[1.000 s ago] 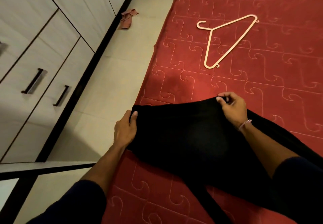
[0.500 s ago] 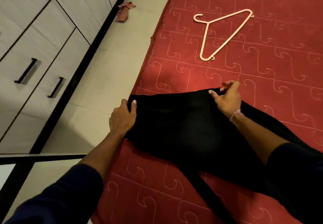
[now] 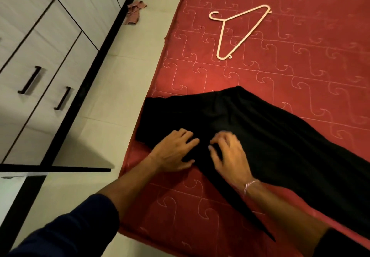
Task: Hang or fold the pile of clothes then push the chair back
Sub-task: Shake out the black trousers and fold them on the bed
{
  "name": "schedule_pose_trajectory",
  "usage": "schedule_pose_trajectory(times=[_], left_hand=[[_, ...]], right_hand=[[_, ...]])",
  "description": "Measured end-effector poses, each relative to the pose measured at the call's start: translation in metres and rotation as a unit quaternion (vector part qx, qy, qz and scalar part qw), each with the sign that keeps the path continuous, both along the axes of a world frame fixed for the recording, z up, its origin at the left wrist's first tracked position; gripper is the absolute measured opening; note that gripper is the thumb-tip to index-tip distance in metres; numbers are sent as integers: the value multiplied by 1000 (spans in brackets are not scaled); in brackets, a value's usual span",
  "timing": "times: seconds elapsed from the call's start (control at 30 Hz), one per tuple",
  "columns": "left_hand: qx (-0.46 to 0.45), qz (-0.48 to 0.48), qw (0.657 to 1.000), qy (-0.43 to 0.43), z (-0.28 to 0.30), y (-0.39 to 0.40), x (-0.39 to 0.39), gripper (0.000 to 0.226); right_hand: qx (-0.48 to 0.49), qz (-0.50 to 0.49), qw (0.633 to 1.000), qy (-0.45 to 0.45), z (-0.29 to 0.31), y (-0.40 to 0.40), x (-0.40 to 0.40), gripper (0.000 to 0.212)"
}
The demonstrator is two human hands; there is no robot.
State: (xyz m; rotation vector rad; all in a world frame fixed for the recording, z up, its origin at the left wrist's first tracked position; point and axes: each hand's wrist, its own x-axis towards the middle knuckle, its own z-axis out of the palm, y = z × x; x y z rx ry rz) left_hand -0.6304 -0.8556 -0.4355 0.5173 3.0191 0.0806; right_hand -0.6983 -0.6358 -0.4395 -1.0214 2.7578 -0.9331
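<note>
Both hands (image 3: pixel 202 152) now flat on garment (image 3: pixel 270 136).

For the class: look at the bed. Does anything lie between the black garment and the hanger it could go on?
Nothing visible does. Only bare red bedcover separates the black garment from the hanger. Both hands, left hand and right hand, rest on the garment.

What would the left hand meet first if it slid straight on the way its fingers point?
Probably the right hand: the left hand lies flat on the black garment, fingers aimed up and right at the right hand's fingertips, only a narrow strip of cloth apart.
</note>
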Motion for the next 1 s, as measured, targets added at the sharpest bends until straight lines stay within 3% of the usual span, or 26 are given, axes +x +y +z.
schedule_pose_trajectory(times=[0.07,0.2,0.27,0.43,0.53,0.6,0.63,0.8,0.9,1.0], left_hand=[[-24,-7,999,-28,-2,16,-3,56],[-44,-1,996,-82,1,33,-9,59],[-49,10,994,-102,5,41,-11,56],[28,68,991,-114,10,49,-11,29],[129,158,973,-104,17,55,-15,21],[181,223,953,-92,22,55,-21,18],[198,244,945,-89,24,55,-23,18],[266,276,921,-71,29,52,-25,15],[297,281,910,-60,30,52,-25,14],[308,292,905,-39,29,51,-24,15]], right_hand=[[36,-1,999,11,-1,13,32,14],[130,-70,986,-79,-13,35,70,29],[164,-86,979,-82,-15,38,75,35],[182,-95,957,-205,-4,37,59,26],[84,-100,926,-355,11,44,50,25],[-20,-97,862,-496,18,49,47,19],[-41,-94,847,-521,20,54,44,17],[-67,-108,885,-447,10,60,25,9],[-50,-105,930,-348,5,56,7,32],[42,-81,962,-256,1,58,-14,52]])
